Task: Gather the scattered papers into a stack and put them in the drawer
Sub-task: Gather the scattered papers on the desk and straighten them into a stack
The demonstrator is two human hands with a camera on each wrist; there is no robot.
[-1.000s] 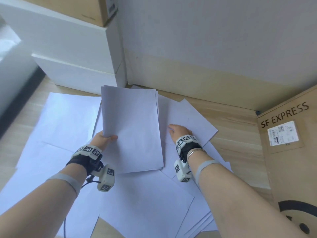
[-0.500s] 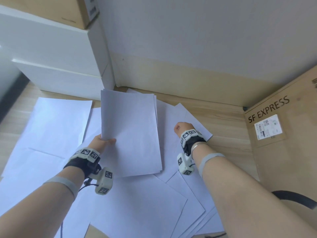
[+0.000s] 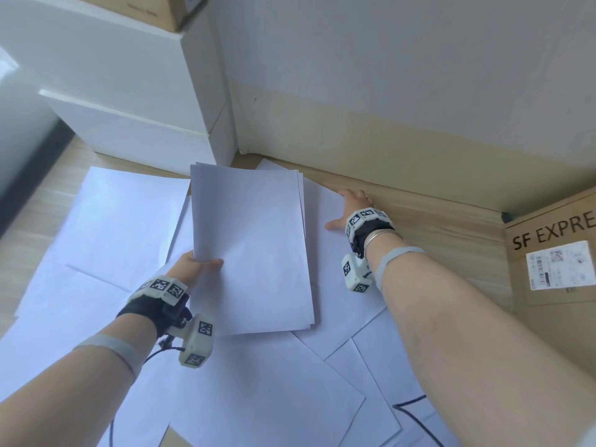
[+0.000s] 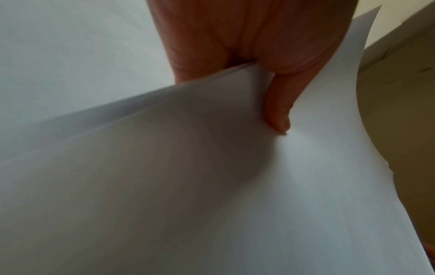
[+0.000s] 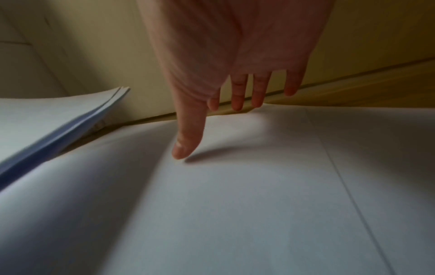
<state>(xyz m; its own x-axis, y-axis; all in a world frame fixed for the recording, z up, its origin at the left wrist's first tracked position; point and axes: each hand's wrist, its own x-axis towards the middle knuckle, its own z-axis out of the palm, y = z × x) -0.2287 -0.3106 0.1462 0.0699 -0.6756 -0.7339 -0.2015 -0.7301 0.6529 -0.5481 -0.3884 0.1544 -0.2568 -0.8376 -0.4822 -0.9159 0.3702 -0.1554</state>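
My left hand point(image 3: 196, 269) pinches the near left edge of a thin stack of white papers point(image 3: 251, 250), held a little above the floor; the left wrist view shows my thumb point(image 4: 277, 111) on top of the stack point(image 4: 212, 186). My right hand point(image 3: 350, 208) lies stretched out with straight fingers over the far end of a loose sheet point(image 3: 325, 253) by the skirting board; in the right wrist view the fingertips point(image 5: 237, 100) reach past that sheet's point(image 5: 235, 186) far edge, and the held stack point(image 5: 47, 119) shows at the left. More loose sheets point(image 3: 113, 227) cover the wooden floor around both arms.
A white drawer unit point(image 3: 129, 101) stands at the back left with a cardboard box point(image 3: 161, 8) on top. The wall and its skirting board point(image 3: 387, 156) run along the back. An SF Express cardboard box point(image 3: 554, 285) stands at the right. A sheet with a black line point(image 3: 416, 414) lies near my right forearm.
My right hand has slid away from me along the loose sheet to its far end by the skirting board. The left hand keeps its hold on the stack.
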